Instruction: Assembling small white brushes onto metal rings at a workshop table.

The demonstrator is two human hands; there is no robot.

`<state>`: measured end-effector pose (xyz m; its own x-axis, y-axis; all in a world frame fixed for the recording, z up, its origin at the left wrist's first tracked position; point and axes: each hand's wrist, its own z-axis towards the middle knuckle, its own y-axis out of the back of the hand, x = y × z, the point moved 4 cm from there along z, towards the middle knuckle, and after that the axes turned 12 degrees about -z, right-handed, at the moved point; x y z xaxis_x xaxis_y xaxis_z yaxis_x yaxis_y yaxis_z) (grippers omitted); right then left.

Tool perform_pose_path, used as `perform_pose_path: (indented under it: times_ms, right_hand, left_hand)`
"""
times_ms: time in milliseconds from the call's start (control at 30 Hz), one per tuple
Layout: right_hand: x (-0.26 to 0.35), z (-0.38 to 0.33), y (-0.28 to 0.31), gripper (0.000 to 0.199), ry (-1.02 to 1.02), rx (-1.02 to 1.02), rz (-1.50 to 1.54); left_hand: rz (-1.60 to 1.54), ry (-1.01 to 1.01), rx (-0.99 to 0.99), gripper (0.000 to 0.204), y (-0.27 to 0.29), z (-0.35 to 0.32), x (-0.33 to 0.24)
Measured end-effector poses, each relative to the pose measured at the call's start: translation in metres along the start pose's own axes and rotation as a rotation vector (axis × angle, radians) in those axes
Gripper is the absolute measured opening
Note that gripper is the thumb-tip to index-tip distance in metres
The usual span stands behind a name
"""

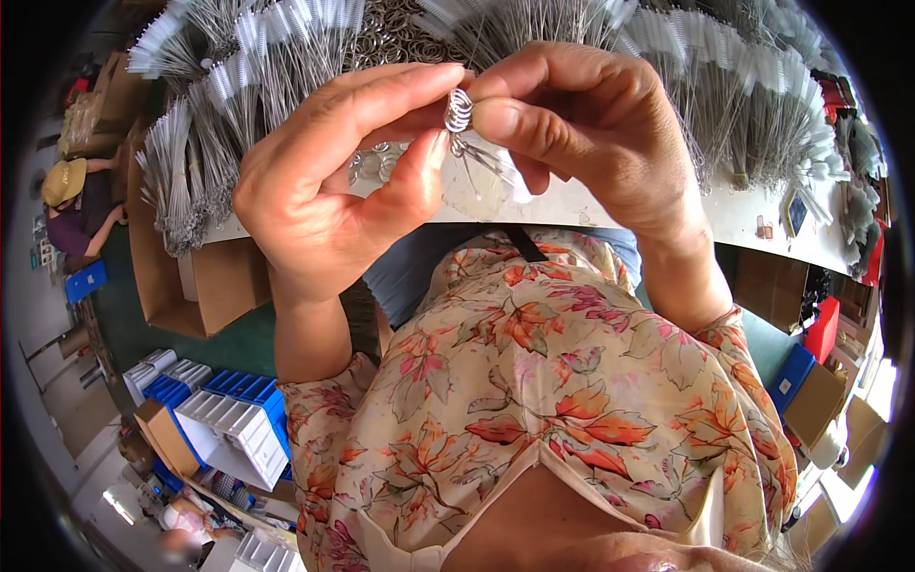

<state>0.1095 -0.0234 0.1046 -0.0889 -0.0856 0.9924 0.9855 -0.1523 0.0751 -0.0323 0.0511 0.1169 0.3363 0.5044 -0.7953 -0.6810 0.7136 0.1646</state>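
Over the table edge, both hands meet at a small cluster of shiny metal rings [458, 112]. My left hand [329, 176] has its index finger above and its thumb below, closed about the cluster's left side. From the right, my right hand [596, 133] pinches it between thumb and index finger. Whether it is one coil or several separate rings, I cannot tell. Thin wire ends [467, 162] show just under it. Beyond the hands lie bundled wire-handled brushes with white bristles [276, 57] and a heap of metal rings [400, 38].
More brushes [734, 95] cover the right of the white table [610, 214]. Loose rings [381, 162] lie near its front edge. An open cardboard box [214, 286] stands below left, with blue and white bins [233, 429] behind. Another person [76, 205] is at the far left.
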Motion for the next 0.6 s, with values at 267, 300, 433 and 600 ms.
perform_pose_path:
  times_ms: [267,300,433,600]
  right_hand:
    - [-0.008,-0.002,0.0,0.015,-0.049,0.118,-0.019]
    - [-0.01,-0.002,-0.001,0.016,-0.043,0.148,0.049]
    - [-0.006,0.0,0.004,0.017,-0.072,0.162,0.077]
    - [-0.011,-0.001,0.001,0.015,-0.108,0.169,0.094]
  left_hand:
    - [-0.091,0.178,0.069,0.026,0.007,0.01,0.001]
    - [-0.091,0.143,0.154,0.024,0.01,0.012,0.002]
    - [0.033,0.058,0.245,0.015,0.009,0.016,0.001]
    - [-0.483,0.437,0.027,0.015,0.013,0.003,0.021]
